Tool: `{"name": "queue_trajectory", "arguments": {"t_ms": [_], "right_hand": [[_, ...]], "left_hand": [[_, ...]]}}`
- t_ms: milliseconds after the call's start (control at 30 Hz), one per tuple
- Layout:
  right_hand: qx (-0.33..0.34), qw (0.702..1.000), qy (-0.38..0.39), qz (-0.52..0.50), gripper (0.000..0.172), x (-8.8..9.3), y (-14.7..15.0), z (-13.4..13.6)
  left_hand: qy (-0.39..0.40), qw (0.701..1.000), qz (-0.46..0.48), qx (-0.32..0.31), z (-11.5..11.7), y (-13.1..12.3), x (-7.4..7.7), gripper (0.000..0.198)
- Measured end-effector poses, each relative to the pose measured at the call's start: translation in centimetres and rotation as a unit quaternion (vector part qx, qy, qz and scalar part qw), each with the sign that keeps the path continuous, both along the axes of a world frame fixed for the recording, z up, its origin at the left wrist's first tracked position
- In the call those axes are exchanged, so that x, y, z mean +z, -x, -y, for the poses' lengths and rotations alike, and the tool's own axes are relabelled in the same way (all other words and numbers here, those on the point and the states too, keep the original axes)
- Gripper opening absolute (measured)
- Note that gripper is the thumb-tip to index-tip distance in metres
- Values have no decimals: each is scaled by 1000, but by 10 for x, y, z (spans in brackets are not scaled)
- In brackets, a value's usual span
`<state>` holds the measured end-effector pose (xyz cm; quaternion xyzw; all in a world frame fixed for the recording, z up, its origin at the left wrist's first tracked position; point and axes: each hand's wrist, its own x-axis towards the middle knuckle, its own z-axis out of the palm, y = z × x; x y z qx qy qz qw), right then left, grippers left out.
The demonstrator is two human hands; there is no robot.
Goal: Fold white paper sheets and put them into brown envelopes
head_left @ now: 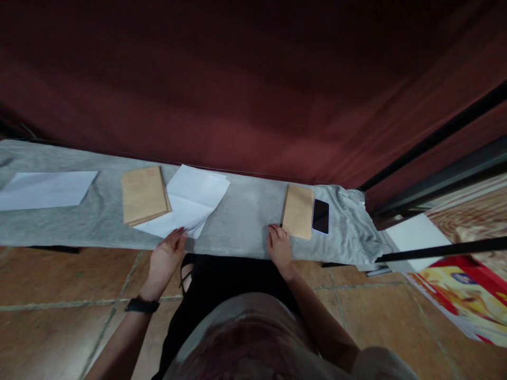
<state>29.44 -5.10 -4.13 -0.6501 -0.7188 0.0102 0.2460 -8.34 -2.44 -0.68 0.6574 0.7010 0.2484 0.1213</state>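
Observation:
My left hand (165, 259) reaches to the near edge of a narrow table covered with grey cloth (241, 216); its fingertips touch the corner of loose white paper sheets (190, 200). A stack of brown envelopes (143, 194) lies partly on those sheets. My right hand (279, 245) rests on the cloth with fingers stretched out, its tips at the near corner of a second brown envelope stack (298, 211). A black phone (320, 216) lies just right of that stack. Neither hand holds anything.
Another white sheet (45, 190) lies at the table's far left. A dark red curtain (237, 89) hangs behind the table. Bunched cloth hangs off the right end. A colourful box (467, 295) and a white panel (415, 237) are at the right, over a tiled floor.

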Motion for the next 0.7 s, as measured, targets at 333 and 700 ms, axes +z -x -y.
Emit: {"name": "queue_trajectory", "arguments": {"t_ms": [333,700], "right_hand": [[-3,1000,1,-8,37,-1,0,0],[-16,1000,0,-12,37,-1,-1,-2]], "left_hand": [[-116,988,104,-5,-17,-57,33,49],[-75,997,23,-5,-29,-79,-9,32]]}}
